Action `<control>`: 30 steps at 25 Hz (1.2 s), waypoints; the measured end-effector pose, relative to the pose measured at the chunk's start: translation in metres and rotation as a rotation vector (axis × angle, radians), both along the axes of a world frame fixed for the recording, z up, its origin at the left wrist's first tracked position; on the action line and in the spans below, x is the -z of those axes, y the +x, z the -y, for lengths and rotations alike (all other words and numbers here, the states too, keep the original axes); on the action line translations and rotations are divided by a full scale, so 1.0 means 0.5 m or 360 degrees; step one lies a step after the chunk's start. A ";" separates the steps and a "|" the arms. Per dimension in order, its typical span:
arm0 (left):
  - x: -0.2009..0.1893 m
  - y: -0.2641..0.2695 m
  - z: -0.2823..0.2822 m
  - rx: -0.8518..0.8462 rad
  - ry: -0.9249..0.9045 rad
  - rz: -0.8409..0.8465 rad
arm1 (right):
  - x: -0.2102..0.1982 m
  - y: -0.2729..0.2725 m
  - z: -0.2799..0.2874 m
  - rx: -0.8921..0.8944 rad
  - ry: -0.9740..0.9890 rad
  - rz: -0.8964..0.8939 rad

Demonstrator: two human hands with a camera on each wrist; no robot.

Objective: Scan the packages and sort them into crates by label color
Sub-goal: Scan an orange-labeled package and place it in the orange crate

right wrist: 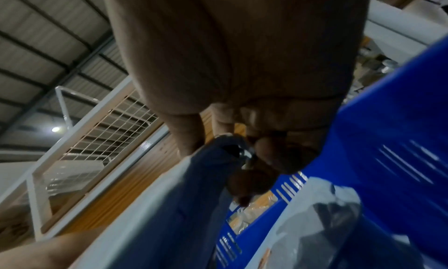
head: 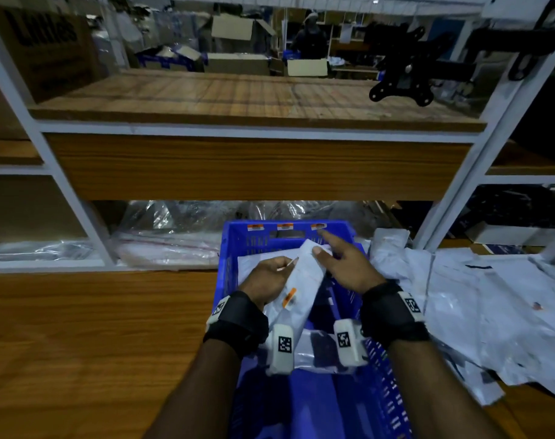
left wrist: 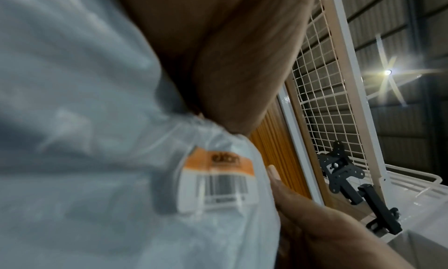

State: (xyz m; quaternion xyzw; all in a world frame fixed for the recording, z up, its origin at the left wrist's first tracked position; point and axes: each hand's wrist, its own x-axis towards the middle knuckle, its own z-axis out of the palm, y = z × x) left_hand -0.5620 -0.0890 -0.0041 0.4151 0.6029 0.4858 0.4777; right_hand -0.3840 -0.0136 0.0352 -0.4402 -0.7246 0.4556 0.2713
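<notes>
Your left hand (head: 266, 277) gripping white package (head: 301, 280) at its left edge, orange label (head: 290, 297) just below your fingers. Package's long axis running away from you, over blue crate (head: 228, 248). Your right hand (head: 342, 267) pinching far end, forefinger pointing ahead. Crate lying directly beneath both hands.

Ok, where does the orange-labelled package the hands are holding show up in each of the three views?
Head: the orange-labelled package sits at centre, tilted over the blue crate, left hand and right hand gripping it.
Left wrist: it fills the left and centre, barcode label facing the camera.
Right wrist: its edge runs up from bottom centre to the fingertips.
Shared landmark: the white wire-mesh rack, seen in both wrist views.
</notes>
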 end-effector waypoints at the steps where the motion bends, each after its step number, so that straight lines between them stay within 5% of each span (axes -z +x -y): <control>1: 0.004 -0.004 0.001 0.0001 -0.0028 -0.0051 | 0.013 -0.006 -0.010 -0.0083 -0.0023 -0.0020; 4: 0.014 -0.011 0.002 -0.0102 -0.0049 -0.0150 | 0.049 -0.012 -0.017 -0.0017 -0.0079 -0.0186; 11: -0.013 0.000 0.009 -0.0804 0.0361 -0.0835 | 0.112 -0.018 -0.057 0.0866 -0.0092 -0.0353; 17: -0.001 0.024 -0.010 -0.0589 0.0128 -0.1491 | 0.112 -0.071 -0.037 0.1090 -0.0139 -0.0581; 24: 0.059 0.021 -0.028 0.0138 -0.0512 -0.1931 | 0.139 -0.067 -0.038 0.0644 0.0175 0.0212; 30: 0.101 0.013 -0.036 0.0100 -0.0579 -0.2107 | 0.135 -0.059 -0.021 0.0433 0.0199 0.0808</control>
